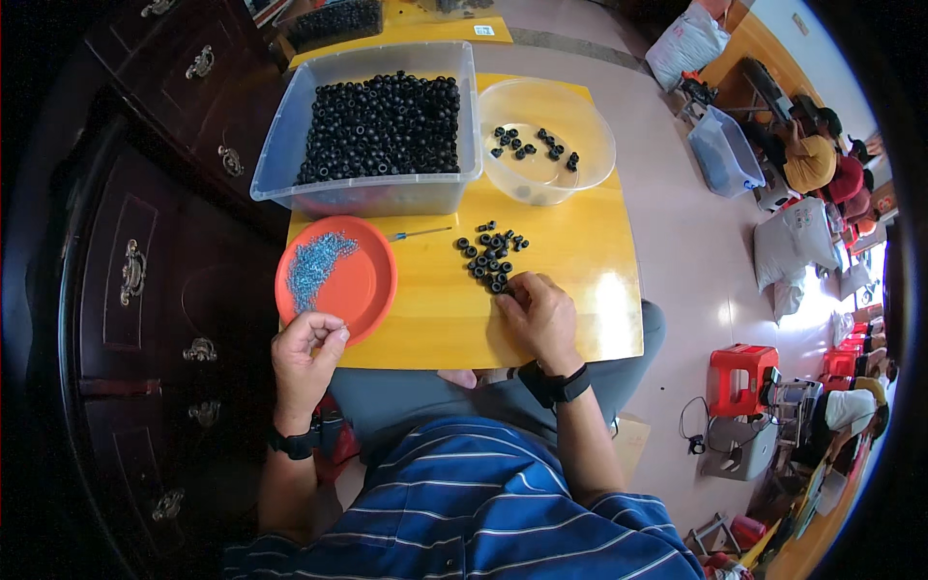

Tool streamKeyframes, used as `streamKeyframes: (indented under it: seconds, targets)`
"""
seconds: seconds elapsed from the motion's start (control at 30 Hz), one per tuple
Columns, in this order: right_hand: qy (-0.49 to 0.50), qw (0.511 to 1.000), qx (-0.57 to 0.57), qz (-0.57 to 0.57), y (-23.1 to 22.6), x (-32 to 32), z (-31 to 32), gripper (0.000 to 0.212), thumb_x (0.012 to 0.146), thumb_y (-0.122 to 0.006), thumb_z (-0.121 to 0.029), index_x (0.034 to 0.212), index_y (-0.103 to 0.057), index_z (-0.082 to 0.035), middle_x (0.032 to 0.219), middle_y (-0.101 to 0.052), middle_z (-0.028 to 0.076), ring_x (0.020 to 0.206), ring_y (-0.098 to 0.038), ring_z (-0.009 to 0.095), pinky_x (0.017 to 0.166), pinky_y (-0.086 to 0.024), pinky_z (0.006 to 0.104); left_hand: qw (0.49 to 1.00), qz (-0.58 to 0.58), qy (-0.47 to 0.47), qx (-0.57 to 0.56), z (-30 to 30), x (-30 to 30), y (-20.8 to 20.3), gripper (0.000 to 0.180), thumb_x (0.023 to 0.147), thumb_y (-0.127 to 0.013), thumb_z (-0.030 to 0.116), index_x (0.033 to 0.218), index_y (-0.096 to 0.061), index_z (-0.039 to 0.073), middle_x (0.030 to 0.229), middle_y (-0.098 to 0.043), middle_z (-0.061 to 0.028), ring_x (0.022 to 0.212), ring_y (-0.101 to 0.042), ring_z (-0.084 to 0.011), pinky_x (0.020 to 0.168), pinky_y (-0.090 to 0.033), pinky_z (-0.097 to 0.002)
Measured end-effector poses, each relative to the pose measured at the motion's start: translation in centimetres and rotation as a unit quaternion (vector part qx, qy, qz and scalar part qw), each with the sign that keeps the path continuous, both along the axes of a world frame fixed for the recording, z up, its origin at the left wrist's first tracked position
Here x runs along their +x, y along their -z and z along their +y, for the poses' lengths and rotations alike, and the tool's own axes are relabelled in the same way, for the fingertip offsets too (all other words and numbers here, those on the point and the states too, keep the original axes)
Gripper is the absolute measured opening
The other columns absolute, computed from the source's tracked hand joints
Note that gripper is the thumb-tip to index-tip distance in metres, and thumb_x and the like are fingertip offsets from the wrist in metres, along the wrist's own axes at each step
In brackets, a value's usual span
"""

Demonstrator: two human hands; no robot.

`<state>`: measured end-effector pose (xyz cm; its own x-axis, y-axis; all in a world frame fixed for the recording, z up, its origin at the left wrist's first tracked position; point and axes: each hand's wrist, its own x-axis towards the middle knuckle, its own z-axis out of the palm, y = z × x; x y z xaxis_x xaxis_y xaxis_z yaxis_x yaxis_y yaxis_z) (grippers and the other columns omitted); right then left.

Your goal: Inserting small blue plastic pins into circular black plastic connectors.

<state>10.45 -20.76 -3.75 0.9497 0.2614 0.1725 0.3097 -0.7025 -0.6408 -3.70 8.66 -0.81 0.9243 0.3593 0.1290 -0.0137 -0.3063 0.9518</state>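
Observation:
My left hand point(307, 362) is at the near rim of a round orange plate point(374, 275), thumb and fingertips pinched together; whatever they hold is too small to make out. Small silvery-blue metal pieces, apparently screws, point(317, 271) lie heaped on the plate's left side. On the yellow table, my right hand point(543, 319) rests against the near edge of a loose group of black ring-shaped parts point(491, 256). Its fingers are curled in toward the thumb, and what is between them is hidden. A screwdriver point(420, 234) with a blue handle lies beyond the plate.
A large translucent bin point(387, 198) full of black rings point(382, 126) stands at the table's far left. Beside it, a round clear tub point(546, 188) holds several black parts. Dark drawers point(126, 261) border the left. People, a red stool point(742, 377) and sacks are to the right.

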Motion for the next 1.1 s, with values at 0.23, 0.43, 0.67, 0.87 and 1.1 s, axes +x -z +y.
streamKeyframes:
  seconds: [0.23, 0.43, 0.67, 0.87, 1.1]
  targets:
    - [0.025, 0.968, 0.228, 0.098, 1.2, 1.4, -1.8, 0.016, 0.094, -0.070, -0.017, 0.096, -0.065, -0.001, 0.076, -0.064, 0.005, 0.066, -0.059, 0.010, 0.063, -0.049, 0.0261, 0.999, 0.036, 0.004, -0.035, -1.7, -0.6, 0.7, 0.007, 0.090, -0.067, -0.005, 0.096, -0.065, -0.001, 0.086, -0.067, 0.0002, 0.077, -0.062, -0.0042, 0.071, -0.050, -0.0196]
    - [0.013, 0.924, 0.351, 0.148, 1.7, 1.5, -2.2, 0.015, 0.097, -0.067, -0.015, 0.097, -0.062, -0.001, 0.076, -0.060, -0.003, 0.069, -0.053, 0.005, 0.065, -0.047, 0.0222, 0.998, 0.037, 0.027, -0.048, -2.5, -0.3, 0.9, 0.007, 0.091, -0.066, -0.005, 0.097, -0.064, -0.001, 0.086, -0.066, 0.0004, 0.075, -0.061, -0.0036, 0.069, -0.049, -0.0189]
    - [0.001, 0.921, 0.367, 0.128, 2.6, 1.7, -2.3, 0.015, 0.097, -0.067, -0.015, 0.097, -0.062, -0.002, 0.075, -0.059, -0.003, 0.069, -0.053, 0.005, 0.065, -0.047, 0.0220, 0.999, 0.023, 0.030, -0.039, -2.9, 0.3, 0.2, 0.007, 0.091, -0.066, -0.005, 0.097, -0.064, -0.001, 0.084, -0.065, 0.0018, 0.074, -0.060, -0.0026, 0.068, -0.048, -0.0181]
    - [0.001, 0.927, 0.353, 0.126, 2.4, 1.6, -2.4, 0.014, 0.096, -0.068, -0.014, 0.097, -0.062, -0.002, 0.075, -0.059, -0.003, 0.067, -0.052, 0.005, 0.063, -0.046, 0.0227, 0.999, 0.030, 0.028, -0.032, -2.9, 0.1, 0.7, 0.008, 0.090, -0.067, -0.005, 0.096, -0.065, 0.000, 0.084, -0.066, 0.0017, 0.073, -0.060, -0.0028, 0.068, -0.048, -0.0185]
    - [0.003, 0.921, 0.365, 0.135, 2.1, 1.6, -2.2, 0.014, 0.097, -0.067, -0.013, 0.097, -0.061, -0.001, 0.074, -0.057, -0.003, 0.066, -0.051, 0.004, 0.061, -0.046, 0.0219, 0.999, 0.015, 0.024, -0.029, -2.9, -0.2, 0.6, 0.008, 0.089, -0.068, -0.005, 0.095, -0.065, 0.000, 0.083, -0.066, 0.0014, 0.073, -0.060, -0.0029, 0.069, -0.049, -0.0189]
